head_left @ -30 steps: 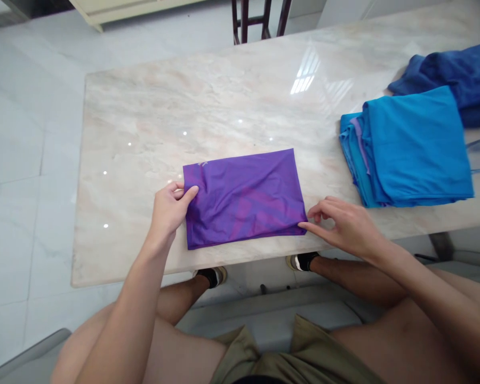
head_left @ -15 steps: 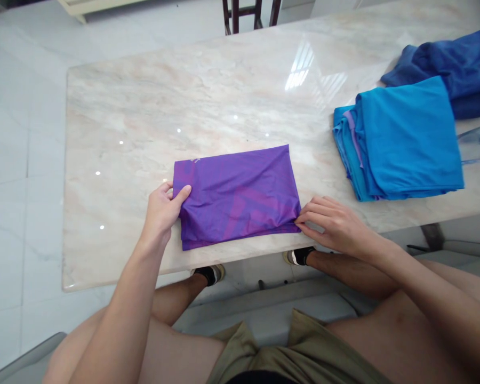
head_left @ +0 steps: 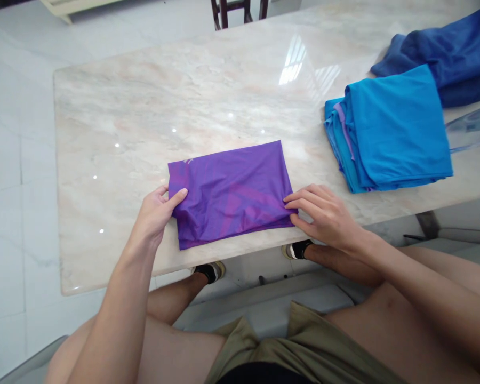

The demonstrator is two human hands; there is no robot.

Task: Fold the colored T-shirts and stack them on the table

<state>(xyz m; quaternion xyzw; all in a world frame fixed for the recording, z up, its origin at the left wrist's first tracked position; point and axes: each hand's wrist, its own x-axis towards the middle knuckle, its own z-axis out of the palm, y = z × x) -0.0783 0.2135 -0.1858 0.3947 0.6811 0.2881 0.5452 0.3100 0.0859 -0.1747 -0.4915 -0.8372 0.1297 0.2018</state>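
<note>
A purple garment [head_left: 232, 192], folded into a rectangle with wrinkles and a small pale logo at its upper left corner, lies near the front edge of the marble table. My left hand [head_left: 156, 210] grips its left edge, thumb on top and the other fingers partly hidden behind and under the cloth. At the right edge, near the lower corner, my right hand [head_left: 324, 213] holds the cloth with fingertips on top and the thumb by the lower edge.
Folded blue clothes [head_left: 396, 128] form a stack on the right of the table [head_left: 144, 101]. Behind them lies a dark blue garment [head_left: 448, 58], with a clear plastic-looking item [head_left: 472, 128] alongside. Dark stool legs [head_left: 224, 13] stand beyond the far edge.
My right hand has shifted slightly up the garment's right edge, its fingers now spread on top instead of pinching the corner. My left hand keeps its grip. The whole view has shifted slightly.
</note>
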